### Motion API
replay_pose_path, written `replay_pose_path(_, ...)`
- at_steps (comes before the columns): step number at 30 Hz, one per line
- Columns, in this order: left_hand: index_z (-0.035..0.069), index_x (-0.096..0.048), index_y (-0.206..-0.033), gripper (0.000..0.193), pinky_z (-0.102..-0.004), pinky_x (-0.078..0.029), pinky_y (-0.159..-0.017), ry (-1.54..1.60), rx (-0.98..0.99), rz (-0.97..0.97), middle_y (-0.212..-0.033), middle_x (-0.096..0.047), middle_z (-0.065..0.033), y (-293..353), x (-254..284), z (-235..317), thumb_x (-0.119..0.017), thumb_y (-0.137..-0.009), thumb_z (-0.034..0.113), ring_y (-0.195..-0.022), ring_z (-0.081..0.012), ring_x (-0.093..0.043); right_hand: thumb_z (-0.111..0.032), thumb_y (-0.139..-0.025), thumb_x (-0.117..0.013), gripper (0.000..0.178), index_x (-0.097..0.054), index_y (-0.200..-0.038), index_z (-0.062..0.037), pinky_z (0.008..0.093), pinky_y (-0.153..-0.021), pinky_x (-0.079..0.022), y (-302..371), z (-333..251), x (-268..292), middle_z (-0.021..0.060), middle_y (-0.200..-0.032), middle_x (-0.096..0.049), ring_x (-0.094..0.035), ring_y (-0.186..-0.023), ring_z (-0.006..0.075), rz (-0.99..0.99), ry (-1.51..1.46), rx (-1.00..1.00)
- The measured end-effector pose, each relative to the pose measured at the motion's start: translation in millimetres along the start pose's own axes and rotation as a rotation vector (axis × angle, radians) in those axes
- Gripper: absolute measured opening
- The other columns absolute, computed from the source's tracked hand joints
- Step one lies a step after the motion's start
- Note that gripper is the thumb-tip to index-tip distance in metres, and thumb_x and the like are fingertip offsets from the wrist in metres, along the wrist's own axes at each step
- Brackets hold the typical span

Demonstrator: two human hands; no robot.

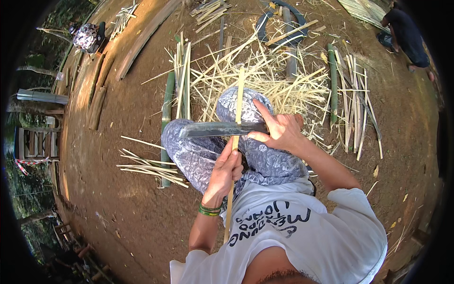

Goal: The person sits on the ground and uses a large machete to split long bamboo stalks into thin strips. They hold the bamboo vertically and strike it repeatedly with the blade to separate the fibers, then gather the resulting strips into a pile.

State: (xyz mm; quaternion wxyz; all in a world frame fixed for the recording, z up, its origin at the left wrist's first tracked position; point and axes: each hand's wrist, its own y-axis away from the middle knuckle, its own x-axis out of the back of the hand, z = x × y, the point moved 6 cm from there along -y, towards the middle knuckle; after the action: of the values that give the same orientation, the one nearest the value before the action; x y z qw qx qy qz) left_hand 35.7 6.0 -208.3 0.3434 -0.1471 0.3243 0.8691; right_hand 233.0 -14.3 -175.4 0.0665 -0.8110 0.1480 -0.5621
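A long, pale bamboo strip point(240, 92) runs lengthwise over my lap, its lower end along my shirt. My left hand point(227, 168), a green band at its wrist, is closed around the strip just below the blade. In my right hand point(283, 131) is a machete point(210, 130) with a broad dark blade, held crosswise over the strip and pointing left. My right index finger stretches forward along my knee; the machete's handle is hidden in the hand. Whether the blade's edge touches the strip I cannot tell.
Loose bamboo strips and shavings point(293, 99) cover the ground ahead. Green bamboo poles point(169, 99) lie left and right point(333, 85). A dark ring-shaped object point(300, 35) lies beyond, near a wooden post point(289, 52). Two other people point(407, 35) are farther off, one at far left point(87, 38).
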Motion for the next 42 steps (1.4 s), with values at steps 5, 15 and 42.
replay_pose_path(5, 0.02, -0.026, -0.157, 0.051, -0.0199, -0.024, -0.047, 0.024, -0.008, 0.045, -0.072, -0.03, 0.0056, 26.6, 11.6, -12.2, -0.036, -0.108, 0.011, -0.054, -0.0046, -0.026, -0.078, -0.076, -0.059, 0.096, -0.041, -0.15, -0.0194, 0.0523, -0.047, -0.04, 3.6, 5.0, -6.7, 0.0097, -0.048, -0.053, -0.058, -0.044, 0.0303, -0.016, 0.035, -0.055)
replay_pose_path(15, 0.018, -0.027, -0.156, 0.05, -0.0196, -0.024, -0.047, 0.045, 0.104, 0.135, -0.069, -0.029, 0.006, 107.8, 49.7, -66.8, -0.037, -0.107, 0.012, -0.054, -0.0048, -0.027, -0.07, -0.086, -0.057, 0.075, -0.05, -0.142, -0.0207, 0.0497, -0.052, -0.052, -3.6, 37.3, -6.8, 0.021, -0.062, -0.063, -0.067, -0.061, 0.0421, -0.036, -0.202, -0.306)
replay_pose_path(42, 0.018, -0.025, -0.157, 0.052, -0.0183, -0.024, -0.045, -0.094, -0.03, 0.009, -0.07, -0.031, 0.0073, 7.8, -5.9, -12.7, -0.039, -0.107, 0.014, -0.053, -0.0032, -0.027, -0.064, -0.082, -0.065, 0.087, -0.037, -0.152, -0.0199, 0.0492, -0.051, -0.048, 4.4, 13.6, 1.5, 0.0173, -0.053, -0.057, -0.062, -0.052, 0.0376, -0.074, -0.041, -0.103)
